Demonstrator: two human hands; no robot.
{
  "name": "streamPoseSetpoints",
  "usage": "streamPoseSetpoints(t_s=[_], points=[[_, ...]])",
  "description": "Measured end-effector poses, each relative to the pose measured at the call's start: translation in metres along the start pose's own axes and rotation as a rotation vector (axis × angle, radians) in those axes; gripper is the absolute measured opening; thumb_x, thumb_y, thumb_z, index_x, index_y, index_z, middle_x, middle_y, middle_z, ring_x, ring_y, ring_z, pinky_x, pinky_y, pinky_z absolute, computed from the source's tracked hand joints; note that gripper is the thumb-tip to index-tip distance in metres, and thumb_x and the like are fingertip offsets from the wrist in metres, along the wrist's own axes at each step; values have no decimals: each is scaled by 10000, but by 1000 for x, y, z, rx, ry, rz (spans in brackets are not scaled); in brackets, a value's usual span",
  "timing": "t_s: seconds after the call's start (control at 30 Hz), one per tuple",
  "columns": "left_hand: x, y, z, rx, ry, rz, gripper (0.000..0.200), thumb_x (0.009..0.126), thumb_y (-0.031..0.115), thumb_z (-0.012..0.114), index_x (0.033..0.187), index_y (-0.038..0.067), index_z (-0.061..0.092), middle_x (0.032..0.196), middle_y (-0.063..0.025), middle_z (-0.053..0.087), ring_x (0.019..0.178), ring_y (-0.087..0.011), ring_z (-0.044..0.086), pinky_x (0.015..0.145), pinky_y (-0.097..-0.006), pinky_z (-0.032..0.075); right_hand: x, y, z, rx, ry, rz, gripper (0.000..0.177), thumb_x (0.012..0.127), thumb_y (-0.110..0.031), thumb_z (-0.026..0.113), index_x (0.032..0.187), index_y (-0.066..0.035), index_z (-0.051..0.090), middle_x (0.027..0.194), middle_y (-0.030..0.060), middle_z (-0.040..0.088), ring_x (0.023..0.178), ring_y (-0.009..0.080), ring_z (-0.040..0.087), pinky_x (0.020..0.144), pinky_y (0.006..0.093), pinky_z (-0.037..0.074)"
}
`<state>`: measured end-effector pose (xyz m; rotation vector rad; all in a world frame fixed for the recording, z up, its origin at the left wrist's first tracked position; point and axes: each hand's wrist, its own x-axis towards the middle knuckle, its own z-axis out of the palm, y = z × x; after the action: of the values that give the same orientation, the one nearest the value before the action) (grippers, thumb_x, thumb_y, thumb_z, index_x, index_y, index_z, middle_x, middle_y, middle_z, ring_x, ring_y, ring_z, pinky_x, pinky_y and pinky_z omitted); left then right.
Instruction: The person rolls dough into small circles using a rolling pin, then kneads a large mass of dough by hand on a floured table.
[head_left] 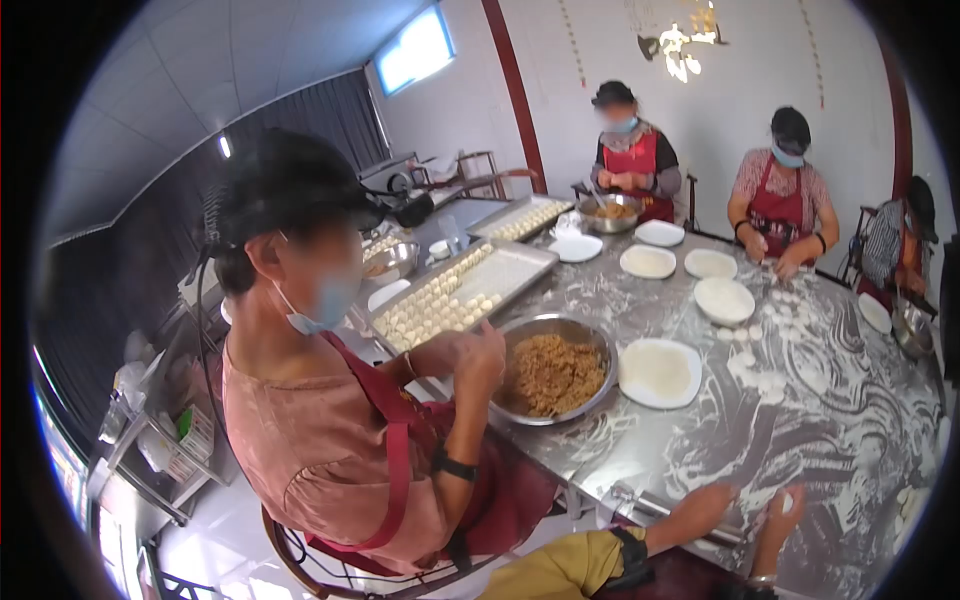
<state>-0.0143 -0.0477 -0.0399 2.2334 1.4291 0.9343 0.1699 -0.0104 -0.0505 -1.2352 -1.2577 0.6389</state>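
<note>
Left of centre: a co-worker's hands [470,352] pinch something beside the steel bowl [545,416] of brown filling; lower centre: the left hand [708,503] rests on the floured bench [840,400], its grip not discernible; lower right: the right hand [782,512] pinches a small white dough piece [789,499] near the bench edge; risk: floury fingers could let it slip off that edge.

One head-worn wide-angle view is directed down across the nearby table [830,420]; left hand [703,505] and right hand [783,508] are framed at bottom.
</note>
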Motion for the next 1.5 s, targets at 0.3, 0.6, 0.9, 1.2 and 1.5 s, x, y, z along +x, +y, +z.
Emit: streamPoseSetpoints(t_s=[0.3, 0.6, 0.9, 1.2, 1.5], points=[[2, 10, -12, 3, -100, -84, 281, 851, 132, 527, 1098, 0, 537, 1016, -190, 562, 981, -359, 540, 821, -431, 449, -1, -26, 3, -31, -21, -17, 129, 832, -55, 503, 772, -32, 392, 720, 30, 375, 667, 137, 381, 621, 293, 358], [-2, 6, -1, -32, 97, 1, 231, 841, 76, 493, 1042, -23, 548, 966, -214, 585, 942, -369, 558, 822, -432, 449, -4, -28, 2, 19, -9, -11, 140, 843, -70, 517, 777, -43, 397, 696, 25, 373, 600, 111, 388, 547, 280, 347], [2, 11, -14, -80, -30, -93, 330, 821, 74, 520, 1135, -26, 533, 1111, -230, 569, 1050, -371, 535, 900, -414, 439, -3, -28, 8, 34, 19, -34, 131, 843, -72, 507, 780, -40, 397, 683, 24, 359, 584, 115, 378, 537, 284, 338], [6, 1, -2, -111, 68, -106, 289, 825, 44, 486, 1096, -44, 533, 1031, -260, 586, 983, -397, 558, 858, -441, 448, 18, 42, 6, 104, 41, -72, 134, 847, -65, 521, 781, -64, 405, 694, 5, 380, 546, 81, 384, 470, 241, 325], [-1, -33, 19, 96, -145, 62, 348, 772, 34, 529, 1117, 34, 579, 1032, -182, 575, 952, -348, 551, 868, -397, 439, -6, -3, 4, -141, 60, -18, 132, 774, -37, 618, 870, -15, 530, 791, 95, 533, 746, 214, 512, 718, 341, 432]])
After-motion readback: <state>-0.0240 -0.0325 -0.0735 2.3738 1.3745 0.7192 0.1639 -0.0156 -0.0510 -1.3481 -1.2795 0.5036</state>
